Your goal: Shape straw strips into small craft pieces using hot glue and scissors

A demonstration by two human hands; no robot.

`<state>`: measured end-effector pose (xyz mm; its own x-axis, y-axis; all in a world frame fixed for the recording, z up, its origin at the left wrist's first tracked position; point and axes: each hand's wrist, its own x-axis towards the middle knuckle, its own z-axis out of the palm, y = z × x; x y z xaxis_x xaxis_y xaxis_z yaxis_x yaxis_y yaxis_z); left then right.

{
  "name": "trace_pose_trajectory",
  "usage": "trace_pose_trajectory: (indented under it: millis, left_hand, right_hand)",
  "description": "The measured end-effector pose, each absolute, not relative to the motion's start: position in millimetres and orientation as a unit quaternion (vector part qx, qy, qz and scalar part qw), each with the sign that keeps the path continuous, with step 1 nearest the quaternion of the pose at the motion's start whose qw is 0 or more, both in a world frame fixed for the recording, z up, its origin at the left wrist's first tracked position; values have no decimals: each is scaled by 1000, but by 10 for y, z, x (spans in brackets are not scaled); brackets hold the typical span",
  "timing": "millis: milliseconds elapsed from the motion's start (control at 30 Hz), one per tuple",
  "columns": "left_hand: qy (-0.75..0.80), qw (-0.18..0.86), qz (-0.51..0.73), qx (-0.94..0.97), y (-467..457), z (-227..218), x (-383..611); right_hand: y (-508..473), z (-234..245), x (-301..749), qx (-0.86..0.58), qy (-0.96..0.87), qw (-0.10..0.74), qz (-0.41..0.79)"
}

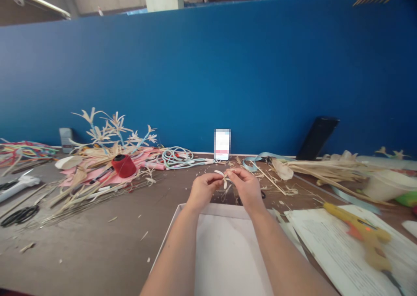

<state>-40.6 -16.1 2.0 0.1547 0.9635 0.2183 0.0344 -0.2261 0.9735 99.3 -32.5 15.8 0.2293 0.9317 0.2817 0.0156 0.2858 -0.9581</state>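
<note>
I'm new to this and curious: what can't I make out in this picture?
All in the head view:
Phone display: blurred by pixelation.
Pale piece: partly covered by the left hand and right hand.
Printed paper: text too small and blurred.
Glue gun's cord: cut off by the bottom edge.

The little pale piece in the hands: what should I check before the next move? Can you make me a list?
1. Pale piece held: ok, between the fingertips of the left hand and the right hand.
2. Its parts joined firmly: cannot tell, too small and partly hidden by fingers.
3. Glue gun clear of the hands: ok, it lies off to the right on printed paper.
4. Glue gun cool: cannot tell, though a small orange light shows on it.
5. Phone propped up, screen lit: ok.
6. Table free of scraps: not ok, bits are scattered about.
</note>
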Motion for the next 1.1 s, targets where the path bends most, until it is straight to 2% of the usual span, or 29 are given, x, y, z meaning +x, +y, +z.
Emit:
trace_pose_trajectory:
  millis: [1100]
  left_hand:
    - [449, 440, 479, 612, -189, 62, -402]
  right_hand:
    - [-336, 154, 1004, -461, -546, 614, 336]
